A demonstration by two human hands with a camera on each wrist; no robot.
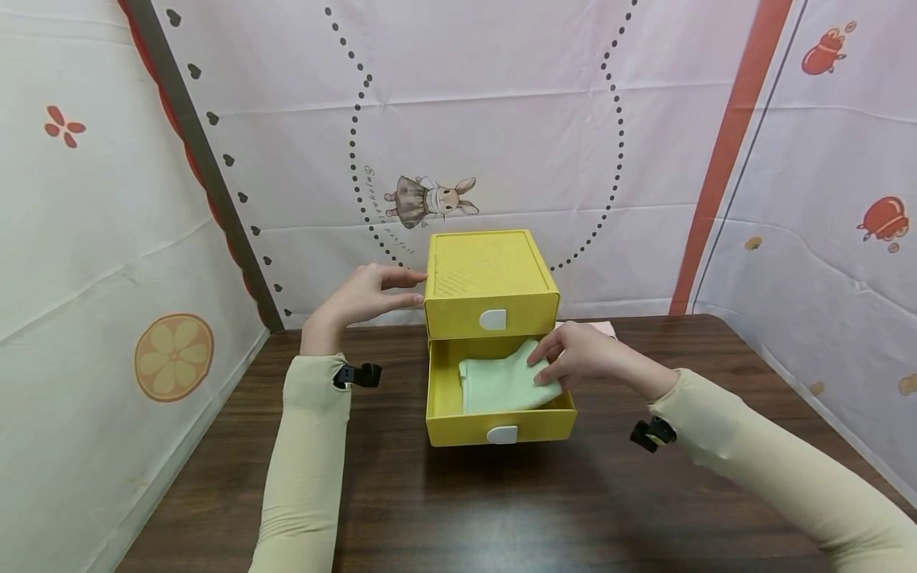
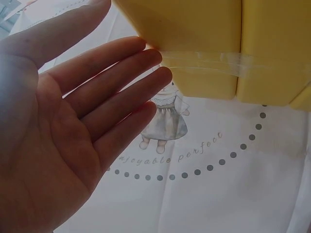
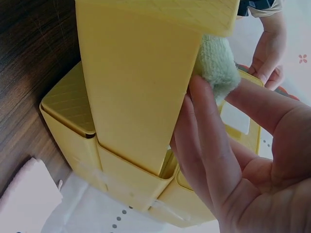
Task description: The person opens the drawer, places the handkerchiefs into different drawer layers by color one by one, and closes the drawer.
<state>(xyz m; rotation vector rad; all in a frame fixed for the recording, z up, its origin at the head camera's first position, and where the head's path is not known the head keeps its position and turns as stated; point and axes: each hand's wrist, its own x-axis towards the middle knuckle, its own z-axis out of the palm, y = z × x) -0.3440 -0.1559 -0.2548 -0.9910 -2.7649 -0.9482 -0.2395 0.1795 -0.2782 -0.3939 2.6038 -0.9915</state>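
A small yellow drawer cabinet (image 1: 494, 263) stands on the table, with its lower drawer (image 1: 458, 430) pulled out towards me. In that drawer lies a folded pale green towel (image 1: 501, 382). My right hand (image 1: 583, 354) reaches over the drawer's right side and pinches the towel's right end. From the right wrist view, the towel (image 3: 218, 65) shows between thumb and fingers, with some fingers outside the drawer wall. My left hand (image 1: 368, 294), fingers extended, is at the cabinet's upper left side. Its palm (image 2: 58, 141) is bare in the left wrist view.
A pale pink cloth (image 3: 31, 196) lies on the dark wood table (image 1: 387, 493) behind the cabinet's right side. The closed upper drawer has a white handle (image 1: 493, 320). Printed fabric (image 1: 487, 119) walls the table at the back and both sides.
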